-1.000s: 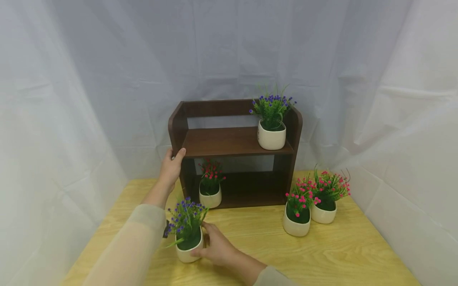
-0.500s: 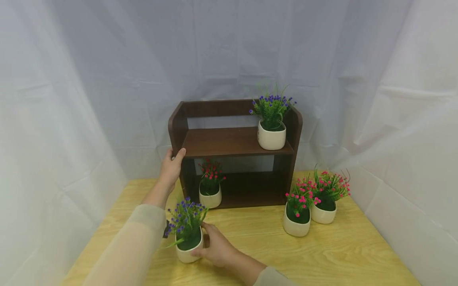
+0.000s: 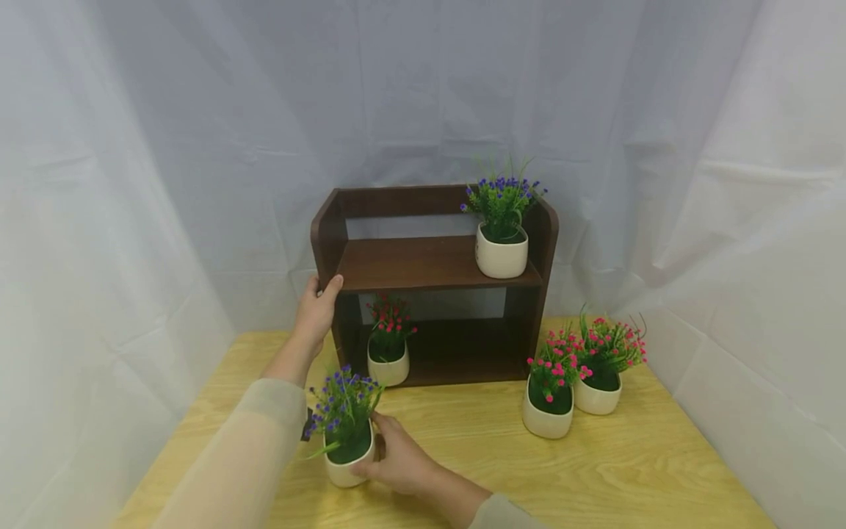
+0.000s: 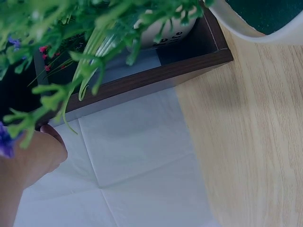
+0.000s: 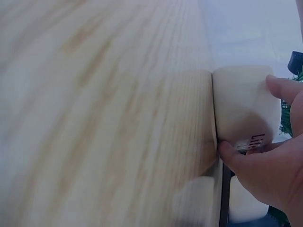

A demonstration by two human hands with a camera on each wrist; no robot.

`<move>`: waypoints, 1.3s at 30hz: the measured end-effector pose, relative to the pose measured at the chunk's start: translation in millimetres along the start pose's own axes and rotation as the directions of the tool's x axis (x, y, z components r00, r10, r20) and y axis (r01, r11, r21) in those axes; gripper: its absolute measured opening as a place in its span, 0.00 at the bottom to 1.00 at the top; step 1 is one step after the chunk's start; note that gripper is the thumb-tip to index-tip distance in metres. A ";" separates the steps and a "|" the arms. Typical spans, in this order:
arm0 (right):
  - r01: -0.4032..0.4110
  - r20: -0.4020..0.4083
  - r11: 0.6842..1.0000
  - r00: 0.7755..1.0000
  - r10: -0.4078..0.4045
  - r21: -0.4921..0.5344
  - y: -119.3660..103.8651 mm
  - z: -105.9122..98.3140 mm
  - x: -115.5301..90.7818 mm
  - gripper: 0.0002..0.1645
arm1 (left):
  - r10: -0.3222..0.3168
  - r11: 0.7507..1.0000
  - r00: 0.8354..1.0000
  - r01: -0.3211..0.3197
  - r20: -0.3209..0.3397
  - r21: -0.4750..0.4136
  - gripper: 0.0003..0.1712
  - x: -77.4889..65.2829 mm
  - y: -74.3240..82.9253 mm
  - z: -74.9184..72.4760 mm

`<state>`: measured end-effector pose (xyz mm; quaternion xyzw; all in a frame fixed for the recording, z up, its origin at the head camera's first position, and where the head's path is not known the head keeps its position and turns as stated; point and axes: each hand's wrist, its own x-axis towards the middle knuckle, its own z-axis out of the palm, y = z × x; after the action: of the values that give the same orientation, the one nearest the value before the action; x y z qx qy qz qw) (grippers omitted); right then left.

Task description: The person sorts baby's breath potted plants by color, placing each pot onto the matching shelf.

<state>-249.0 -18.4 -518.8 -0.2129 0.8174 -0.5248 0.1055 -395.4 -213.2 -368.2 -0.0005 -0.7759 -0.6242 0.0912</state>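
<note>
My left hand (image 3: 316,314) grips the left side panel of a dark brown two-tier wooden shelf (image 3: 410,261). Its thumb lies on the panel's front edge; the other fingers are mostly hidden behind. In the left wrist view that hand (image 4: 35,156) shows at the shelf's edge. With thumb and fingers, my right hand (image 3: 399,459) holds a white flowerpot (image 3: 346,472) of purple flowers, in front of the shelf at the left. Lettering marks this pot (image 5: 246,104) in the right wrist view, where it stands upright on the table.
Another purple-flowered pot (image 3: 502,257) stands at the right of the upper tier. A red-flowered pot (image 3: 388,369) is at the lower tier's left. Two pink-flowered pots, a nearer one (image 3: 548,422) and a farther one (image 3: 598,399), stand right on the wooden table (image 3: 648,470). White sheeting (image 3: 410,88) hangs around.
</note>
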 end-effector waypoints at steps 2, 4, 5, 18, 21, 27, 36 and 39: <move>0.003 0.000 1.000 1.000 -0.003 -0.013 -0.3 0.5 0.2 0.61 | -0.002 1.000 1.000 0.002 -0.002 0.001 0.43 0.2 -0.1 -0.1; 0.016 0.000 0.999 1.000 -0.016 -0.040 0.0 1.4 0.9 0.63 | -0.002 1.000 1.000 0.002 -0.006 0.002 0.43 0.5 -0.1 -0.1; 0.023 0.001 0.998 1.000 -0.023 -0.052 0.1 1.7 1.3 0.63 | -0.002 1.000 1.000 0.002 -0.007 0.001 0.42 0.7 -0.2 -0.1; 0.023 -0.022 0.994 0.999 -0.026 -0.104 -1.3 4.8 4.4 0.63 | 0.006 1.000 1.000 -0.006 -0.014 0.004 0.40 1.0 0.5 0.9; 0.017 -0.027 0.994 0.999 -0.021 -0.109 -0.5 4.8 4.3 0.63 | 0.007 1.000 1.000 -0.007 -0.015 0.013 0.40 0.7 0.3 1.1; 0.023 -0.031 0.996 0.999 -0.026 -0.087 0.5 3.1 2.9 0.62 | 0.003 1.000 1.000 -0.003 -0.007 0.005 0.40 -0.6 0.2 1.6; 0.024 -0.017 0.999 1.000 -0.025 -0.044 1.1 -1.1 2.8 0.61 | 0.008 1.000 1.000 -0.008 -0.018 -0.012 0.40 1.0 -1.0 1.3; 0.019 -0.024 1.000 1.000 -0.020 -0.015 1.2 -0.6 2.2 0.60 | 0.008 1.000 1.000 -0.008 -0.015 -0.015 0.39 0.5 -1.8 1.4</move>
<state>-251.5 -18.5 -519.5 -0.2154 0.8203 -0.5224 0.0890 -396.3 -212.3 -370.1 0.0005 -0.7705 -0.6296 0.0997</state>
